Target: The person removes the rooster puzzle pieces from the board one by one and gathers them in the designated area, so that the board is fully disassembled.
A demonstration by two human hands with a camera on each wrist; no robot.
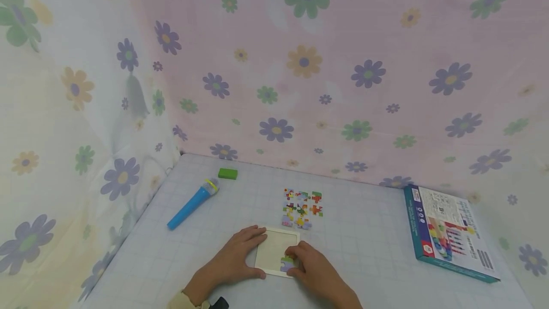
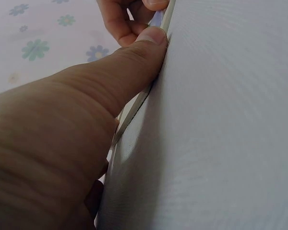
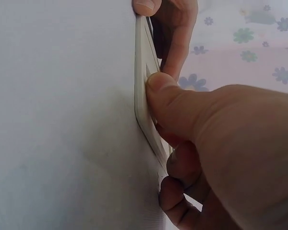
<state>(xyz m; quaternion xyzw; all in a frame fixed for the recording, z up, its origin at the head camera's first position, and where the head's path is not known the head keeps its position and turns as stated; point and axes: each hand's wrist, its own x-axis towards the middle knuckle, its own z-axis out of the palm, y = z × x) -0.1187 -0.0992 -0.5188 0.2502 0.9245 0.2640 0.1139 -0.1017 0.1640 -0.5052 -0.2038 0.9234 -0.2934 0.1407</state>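
Observation:
A cream-coloured puzzle tray (image 1: 271,248) with a raised rim lies flat near the front of the table. My left hand (image 1: 233,257) holds its left side, fingers at the upper left corner and thumb along the near edge; the left wrist view shows that thumb (image 2: 144,43) on the rim. In the tray's near right corner sits a lilac and green puzzle piece (image 1: 286,265). Curled over that corner, my right hand (image 1: 319,268) has the piece between thumb and fingers, partly covering it. From the right wrist, the thumb (image 3: 165,86) lies over the tray's edge.
Beyond the tray, several loose colourful jigsaw pieces (image 1: 301,210) lie in rows. A blue toy microphone (image 1: 190,208) and a green block (image 1: 228,173) are at the back left. A flat printed box (image 1: 454,237) lies on the right. Flowered cloth (image 1: 304,104) hangs behind the table.

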